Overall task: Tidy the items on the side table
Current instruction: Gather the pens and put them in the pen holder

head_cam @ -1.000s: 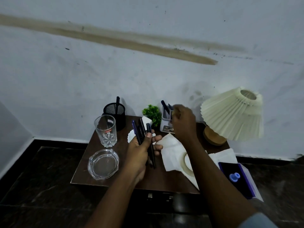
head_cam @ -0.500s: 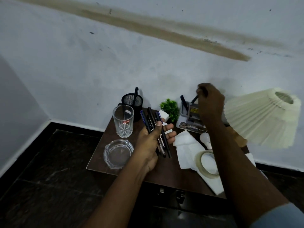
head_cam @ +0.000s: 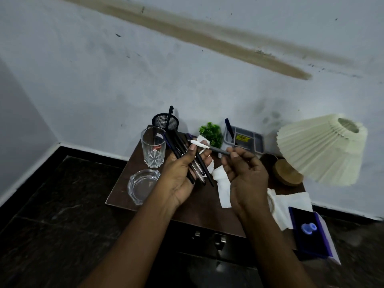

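The left hand point(head_cam: 182, 173) is cupped palm-up above the side table point(head_cam: 122, 190), thumb pressed over a bundle of dark pens point(head_cam: 187, 161) that fans out across its palm. Just beside it, the right hand point(head_cam: 245, 175) pinches a single grey pen with a white cap point(head_cam: 209, 147) between thumb and fingertips, its capped end pointing over to the bundle by the left thumb. Beneath the hands, crumpled white tissues point(head_cam: 223, 188) lie on the dark brown tabletop. On the table's left part a clear drinking glass point(head_cam: 153, 146) stands upright, with a glass ashtray point(head_cam: 142, 186) nearer the front edge. Behind the glass a black mesh pen cup point(head_cam: 164, 122) holds one pen. Along the back sit a small green plant point(head_cam: 211, 132) and a grey compartment tray point(head_cam: 247, 140) with one pen standing in it. At the right a pleated cream lampshade point(head_cam: 320, 148) tilts on its wooden base point(head_cam: 287, 173). A purple box point(head_cam: 309, 231) sits at the front right corner. The wall point(head_cam: 104, 80) behind is pale, scuffed, and streaked brown; the floor point(head_cam: 52, 215) is dark stone.
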The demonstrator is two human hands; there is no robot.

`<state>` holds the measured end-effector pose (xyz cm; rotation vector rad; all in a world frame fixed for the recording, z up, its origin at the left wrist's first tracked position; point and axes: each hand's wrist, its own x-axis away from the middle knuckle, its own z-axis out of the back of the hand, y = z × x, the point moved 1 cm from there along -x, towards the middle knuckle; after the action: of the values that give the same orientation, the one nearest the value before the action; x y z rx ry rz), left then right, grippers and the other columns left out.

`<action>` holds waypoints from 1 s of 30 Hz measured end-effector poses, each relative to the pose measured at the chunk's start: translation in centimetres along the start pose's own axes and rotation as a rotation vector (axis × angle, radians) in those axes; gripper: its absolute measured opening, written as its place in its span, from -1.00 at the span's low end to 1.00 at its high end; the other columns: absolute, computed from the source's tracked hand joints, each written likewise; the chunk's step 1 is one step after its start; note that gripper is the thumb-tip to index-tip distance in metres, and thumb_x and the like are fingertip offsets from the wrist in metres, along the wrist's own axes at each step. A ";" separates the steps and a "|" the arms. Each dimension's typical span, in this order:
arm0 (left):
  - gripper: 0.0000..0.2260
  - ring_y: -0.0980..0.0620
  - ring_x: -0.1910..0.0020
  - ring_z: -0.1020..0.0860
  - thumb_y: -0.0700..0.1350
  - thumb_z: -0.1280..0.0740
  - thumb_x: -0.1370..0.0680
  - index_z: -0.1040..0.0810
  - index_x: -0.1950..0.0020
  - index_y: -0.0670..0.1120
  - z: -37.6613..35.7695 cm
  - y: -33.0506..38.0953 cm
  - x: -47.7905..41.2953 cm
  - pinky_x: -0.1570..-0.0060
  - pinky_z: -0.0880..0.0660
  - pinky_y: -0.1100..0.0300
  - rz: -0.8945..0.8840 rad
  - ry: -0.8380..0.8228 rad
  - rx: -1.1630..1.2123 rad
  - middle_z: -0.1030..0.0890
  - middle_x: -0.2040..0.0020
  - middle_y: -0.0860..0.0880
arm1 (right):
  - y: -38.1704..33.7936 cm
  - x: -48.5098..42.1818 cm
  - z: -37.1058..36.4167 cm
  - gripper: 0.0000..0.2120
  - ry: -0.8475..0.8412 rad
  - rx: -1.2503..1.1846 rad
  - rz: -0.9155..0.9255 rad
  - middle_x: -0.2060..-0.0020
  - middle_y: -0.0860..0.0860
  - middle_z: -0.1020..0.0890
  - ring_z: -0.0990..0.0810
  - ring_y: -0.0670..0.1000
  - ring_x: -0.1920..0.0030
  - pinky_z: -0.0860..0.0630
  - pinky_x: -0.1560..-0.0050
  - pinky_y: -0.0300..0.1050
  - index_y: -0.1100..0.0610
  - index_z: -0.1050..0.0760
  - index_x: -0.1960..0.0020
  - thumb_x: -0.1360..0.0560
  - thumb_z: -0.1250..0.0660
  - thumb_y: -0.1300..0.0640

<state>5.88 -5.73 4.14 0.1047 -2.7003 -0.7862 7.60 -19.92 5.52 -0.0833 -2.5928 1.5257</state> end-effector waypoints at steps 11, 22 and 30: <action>-0.75 -0.16 -0.09 -0.73 -0.27 -0.28 -0.66 -0.55 -0.33 -0.22 0.4 0.3 -0.8 -0.10 -0.67 -0.06 -0.093 0.047 0.007 -0.72 -0.16 -0.19 | 1.3 0.6 0.2 -0.88 -0.340 0.705 -0.044 0.24 0.09 -0.73 -0.73 0.07 0.28 -0.68 0.26 -0.03 0.14 -0.65 0.04 -0.63 -0.35 0.21; -0.71 -0.16 -0.13 -0.71 -0.24 -0.31 -0.66 -0.50 -0.38 -0.20 0.6 0.6 -0.5 -0.04 -0.68 -0.01 -0.132 0.010 -0.149 -0.72 -0.16 -0.21 | 0.9 1.4 -0.5 -0.86 -0.313 0.290 -0.386 0.27 0.21 -0.70 -0.69 0.07 0.32 -0.68 0.27 -0.11 0.25 -0.65 0.08 -0.58 -0.34 0.39; -0.69 -0.15 -0.16 -0.71 -0.28 -0.31 -0.65 -0.49 -0.39 -0.27 0.6 0.7 -0.5 -0.03 -0.67 0.06 -0.084 -0.012 -0.096 -0.72 -0.17 -0.20 | 0.5 1.2 -0.3 -0.87 -0.296 0.331 -0.352 0.15 0.24 -0.73 -0.69 0.09 0.32 -0.69 0.27 -0.07 0.27 -0.60 -0.11 -0.58 -0.40 0.29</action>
<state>6.13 -4.81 3.90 0.1929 -2.6791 -0.9421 6.44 -19.29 5.31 0.6399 -2.3336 1.9075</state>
